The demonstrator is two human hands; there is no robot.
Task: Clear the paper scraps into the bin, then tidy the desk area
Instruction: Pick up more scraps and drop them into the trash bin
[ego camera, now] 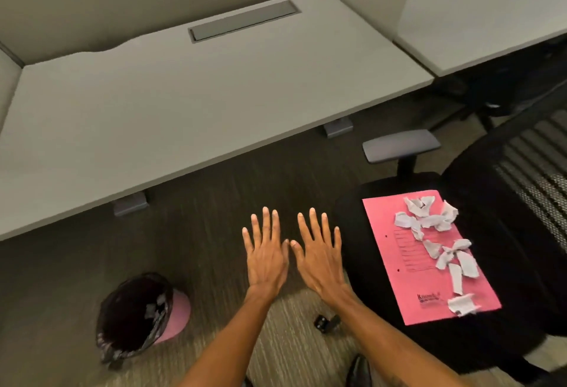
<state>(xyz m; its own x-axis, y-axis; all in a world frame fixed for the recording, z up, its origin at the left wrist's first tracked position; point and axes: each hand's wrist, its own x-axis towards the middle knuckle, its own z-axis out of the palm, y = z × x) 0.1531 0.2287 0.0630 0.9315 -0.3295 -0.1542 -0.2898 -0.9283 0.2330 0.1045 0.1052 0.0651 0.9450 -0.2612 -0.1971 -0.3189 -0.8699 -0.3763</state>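
Two hands hover flat over the carpet near 6 o'clock, left hand (266,259) and right hand (320,259) side by side, palms down, fingers spread wide, thumbs nearly touching, holding nothing. Scraps (435,220), white and torn, lie strewn along the right half of a pink folder (395,251) on the black chair (491,340) seat at 4 o'clock, just right of the right hand. Bin (179,313), pink with a dark liner and a few scraps inside, stands on the floor at 8 o'clock, well apart from the chair; the grey surface (184,95) spans 9 to 1 o'clock.
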